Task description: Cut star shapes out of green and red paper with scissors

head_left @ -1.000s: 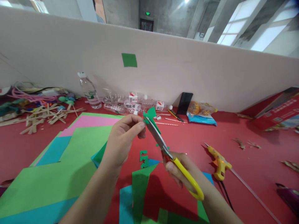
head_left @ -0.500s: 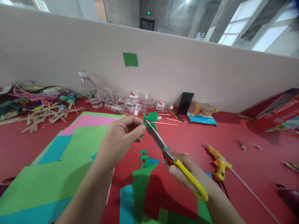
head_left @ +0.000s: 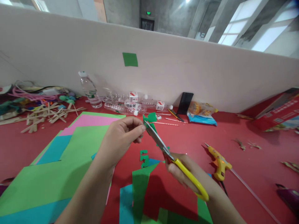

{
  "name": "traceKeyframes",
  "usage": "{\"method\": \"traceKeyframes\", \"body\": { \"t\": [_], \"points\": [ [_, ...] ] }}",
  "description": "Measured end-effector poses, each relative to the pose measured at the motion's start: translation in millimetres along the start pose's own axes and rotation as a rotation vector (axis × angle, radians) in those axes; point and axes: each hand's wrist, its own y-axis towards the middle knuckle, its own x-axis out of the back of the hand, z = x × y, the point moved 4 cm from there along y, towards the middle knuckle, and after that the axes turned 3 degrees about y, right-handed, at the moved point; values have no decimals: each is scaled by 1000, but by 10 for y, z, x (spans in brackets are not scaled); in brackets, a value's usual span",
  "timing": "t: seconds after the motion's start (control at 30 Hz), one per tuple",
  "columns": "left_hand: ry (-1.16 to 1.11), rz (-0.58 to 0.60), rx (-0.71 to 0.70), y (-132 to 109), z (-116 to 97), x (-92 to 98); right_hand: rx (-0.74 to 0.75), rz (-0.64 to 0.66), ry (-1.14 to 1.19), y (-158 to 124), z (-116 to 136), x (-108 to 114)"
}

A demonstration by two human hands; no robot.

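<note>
My left hand (head_left: 119,140) pinches a small dark green paper cutout (head_left: 149,120) between thumb and fingers, held up above the red table (head_left: 245,168). My right hand (head_left: 184,174) grips yellow-handled scissors (head_left: 174,160), and the grey blades reach into the cutout. Beneath the hands lie small green paper scraps (head_left: 144,158) and a dark green sheet with pieces cut out (head_left: 140,186).
Light green, pink and blue paper sheets (head_left: 77,149) cover the left of the table. A yellow glue gun (head_left: 218,161) lies to the right. Water bottles (head_left: 90,90), a phone (head_left: 184,103), a snack bag (head_left: 201,115), wooden sticks (head_left: 44,116) and a red box (head_left: 277,113) line the partition.
The green cutout has turned slightly in my left fingers while the scissor blades work at it. Both hands stay almost in place.
</note>
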Motion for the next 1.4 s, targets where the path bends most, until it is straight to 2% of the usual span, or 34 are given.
{"method": "traceKeyframes", "body": {
  "t": [0.27, 1.03, 1.4],
  "points": [
    [10, -4, 18, -9, 10, 22, 13, 1, -43, 24, -80, 29],
    [26, -7, 47, -23, 18, 26, 19, -23, -101, 44, -55, 14],
    [-3, -6, 33, -35, 27, 26, -20, -17, -47, 28, -52, 13]
  ]
}}
